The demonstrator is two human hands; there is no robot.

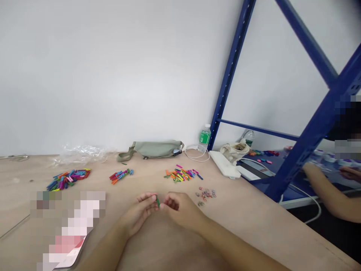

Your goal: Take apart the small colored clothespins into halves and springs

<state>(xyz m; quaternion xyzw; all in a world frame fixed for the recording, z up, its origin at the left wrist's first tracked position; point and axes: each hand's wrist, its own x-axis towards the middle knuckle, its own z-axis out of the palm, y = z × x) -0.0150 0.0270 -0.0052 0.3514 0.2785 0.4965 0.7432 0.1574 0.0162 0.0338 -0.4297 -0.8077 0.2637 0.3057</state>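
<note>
My left hand [143, 209] pinches a small green clothespin piece [157, 201] between thumb and fingers, above the tabletop. Just to its right is my right hand [179, 209], fingers curled and thumb tip close to the green piece; whatever it may hold is hidden. Beside the right hand lies a scatter of small metal clothespin springs [207, 194]. Beyond the hands is a heap of loose, colourful clothespin pieces [183, 174]. A small group of clothespins [120, 175] rests at centre left, and a larger pile of them [67, 179] sits farther left.
A grey-green waist bag [158, 149], clear plastic wrap [81, 153] and a water bottle [204, 138] stand along the wall. A phone-like device [72, 256], partly blurred, lies at lower left. Right of the table are a blue rack [307, 139] and another person's arm [327, 192].
</note>
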